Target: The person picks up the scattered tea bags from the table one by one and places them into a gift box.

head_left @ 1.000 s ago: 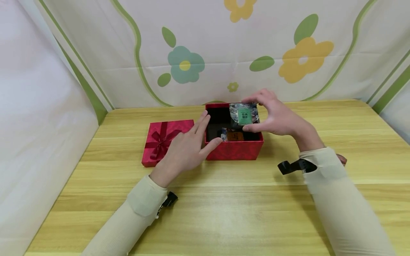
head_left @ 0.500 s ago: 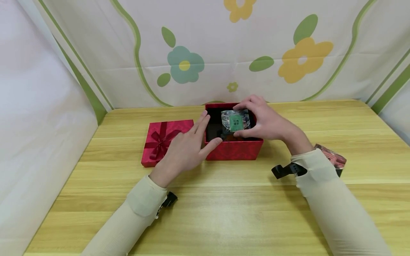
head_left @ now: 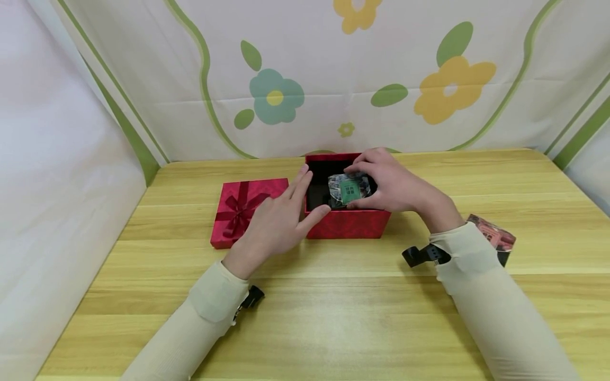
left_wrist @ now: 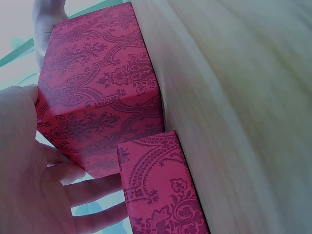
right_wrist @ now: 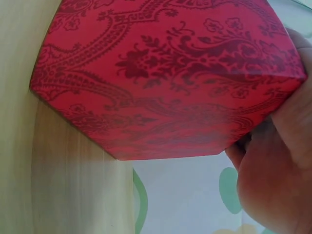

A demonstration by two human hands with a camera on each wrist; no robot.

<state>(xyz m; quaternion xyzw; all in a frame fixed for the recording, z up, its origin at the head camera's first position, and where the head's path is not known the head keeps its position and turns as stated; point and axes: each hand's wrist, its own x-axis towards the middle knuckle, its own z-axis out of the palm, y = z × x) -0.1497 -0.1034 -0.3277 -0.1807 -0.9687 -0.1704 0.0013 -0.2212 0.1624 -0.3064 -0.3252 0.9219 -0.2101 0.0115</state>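
Note:
A red patterned gift box (head_left: 348, 225) stands on the table with its top uncovered. Inside its mouth, my right hand (head_left: 397, 182) grips a small dark printed packet with a green label (head_left: 350, 191), thumb at the near edge and fingers at the far one. The packet sits low, tilted, partly below the rim. My left hand (head_left: 276, 222) lies with straight fingers along the box's left side, thumb at the front left corner. Its wrist view shows the fingers between box and lid. Beneath the packet, the box's inside is mostly hidden.
Left of the box lies its red lid (head_left: 233, 211) with a dark red bow, partly behind my left hand. A pinkish printed packet (head_left: 495, 235) lies right, beside my right sleeve. A flowered curtain (head_left: 324, 79) backs the wooden table (head_left: 333, 317).
My right hand has moved left and down with the green-labelled packet, lowering it into the box over the orange-labelled one, now covered. The pinkish packet has come into view. My left hand keeps still.

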